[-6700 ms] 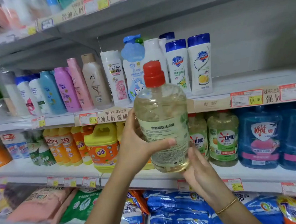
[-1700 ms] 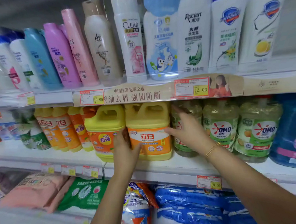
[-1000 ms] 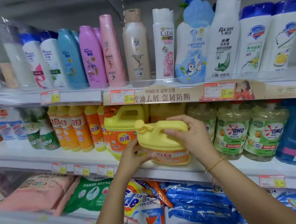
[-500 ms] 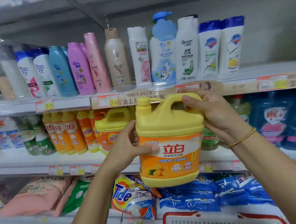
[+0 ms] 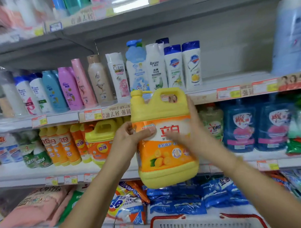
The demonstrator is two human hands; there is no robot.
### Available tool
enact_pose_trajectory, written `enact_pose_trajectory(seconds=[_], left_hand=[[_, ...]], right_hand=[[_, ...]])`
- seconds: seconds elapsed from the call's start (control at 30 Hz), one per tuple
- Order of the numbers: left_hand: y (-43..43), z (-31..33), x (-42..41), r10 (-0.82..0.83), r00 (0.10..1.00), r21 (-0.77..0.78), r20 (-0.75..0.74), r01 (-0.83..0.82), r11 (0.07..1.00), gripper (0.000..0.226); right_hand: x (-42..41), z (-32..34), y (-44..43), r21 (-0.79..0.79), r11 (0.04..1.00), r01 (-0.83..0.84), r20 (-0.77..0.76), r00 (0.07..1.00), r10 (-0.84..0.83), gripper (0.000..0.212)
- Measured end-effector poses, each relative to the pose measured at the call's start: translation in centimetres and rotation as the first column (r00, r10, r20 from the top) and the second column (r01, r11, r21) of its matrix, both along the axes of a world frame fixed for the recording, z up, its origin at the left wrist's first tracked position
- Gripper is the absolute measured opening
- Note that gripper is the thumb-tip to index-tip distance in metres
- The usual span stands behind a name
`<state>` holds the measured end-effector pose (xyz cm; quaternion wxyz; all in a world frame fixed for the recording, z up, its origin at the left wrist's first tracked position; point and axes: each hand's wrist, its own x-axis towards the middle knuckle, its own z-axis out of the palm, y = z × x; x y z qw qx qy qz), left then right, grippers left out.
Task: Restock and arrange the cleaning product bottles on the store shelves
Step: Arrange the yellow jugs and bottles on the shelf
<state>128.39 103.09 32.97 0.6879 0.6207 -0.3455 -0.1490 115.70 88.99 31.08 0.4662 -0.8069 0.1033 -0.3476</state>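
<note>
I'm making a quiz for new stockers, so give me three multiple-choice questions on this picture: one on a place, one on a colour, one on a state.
1. Where is the red-rimmed basket?
A. on the top shelf
B. at the bottom of view, below the yellow jug
C. on the middle shelf

2. What colour is the jug's cap?
A. red
B. blue
C. yellow

3. The jug is:
A. held in mid-air
B. standing on a shelf
C. lying in the basket

Answers: 1 B, its rim shows at the bottom edge under the jug; 2 C, it matches the yellow body; 3 A, the left hand and right hand grip its sides.
</note>
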Motion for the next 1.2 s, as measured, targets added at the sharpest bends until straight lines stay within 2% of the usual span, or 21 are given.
enact_pose_trajectory(seconds=[0.07,0.17,0.3,0.43,0.53,0.7,0.8,0.93,1.03,1.1,1.2], left_hand=[[-0.2,0.2,-1.0,0.069,0.997,-0.045,-0.026,-0.07,0.997,0.066],[-0.5,0.1,-2.7,0.165,0.986,-0.123,-0.013,-0.165,0.979,0.067],[-0.3,-1.3,-5.5,0.269,0.963,-0.164,0.022,-0.262,0.951,0.063],[0.4,-2.2,-7.6,0.269,0.963,-0.21,0.03,-0.258,0.943,0.067],[1.6,-2.0,-9.0,0.236,0.959,-0.179,0.159,-0.207,0.962,0.066],[5.2,-0.8,-8.5,-0.03,0.958,-0.056,0.286,0.048,0.997,0.058],[6.7,-1.7,-6.5,-0.191,0.954,-0.017,0.231,0.201,0.979,0.075],[7.9,-3.1,-4.2,-0.3,0.952,-0.083,0.059,0.304,0.949,0.082],[7.9,-3.3,-2.9,-0.307,0.947,-0.05,0.092,0.312,0.949,0.092],[7.7,-2.9,-2.1,-0.296,0.95,-0.015,0.104,0.299,0.954,0.105],[7.6,-2.8,-0.7,-0.234,0.972,-0.04,-0.026,0.232,0.972,0.108]], right_hand=[[-1.0,-4.0,1.8,-0.126,0.989,0.079,-0.017,0.997,-0.082,0.111],[-1.6,-8.4,3.7,-0.205,0.962,0.182,0.044,0.983,-0.177,0.116],[-1.4,-10.3,4.6,-0.181,0.942,0.284,0.144,0.955,-0.26,0.131],[-1.8,-11.2,5.0,-0.232,0.912,0.339,0.254,0.926,-0.279,0.131],[-2.1,-11.2,5.1,-0.214,0.932,0.293,0.331,0.919,-0.212,0.126],[-2.7,-8.9,6.3,-0.184,0.974,0.131,0.364,0.93,-0.056,0.13],[-3.0,-7.0,6.8,-0.19,0.982,0.019,0.36,0.931,0.051,0.134],[-3.1,-5.8,7.2,-0.105,0.949,-0.298,0.362,0.877,0.315,0.13],[-2.9,-6.2,7.5,0.077,0.835,-0.545,0.375,0.792,0.482,0.127],[-2.3,-6.7,7.8,0.245,0.704,-0.667,0.406,0.73,0.55,0.121],[-0.9,-7.7,8.5,0.392,0.496,-0.775,0.481,0.632,0.608,0.108]])
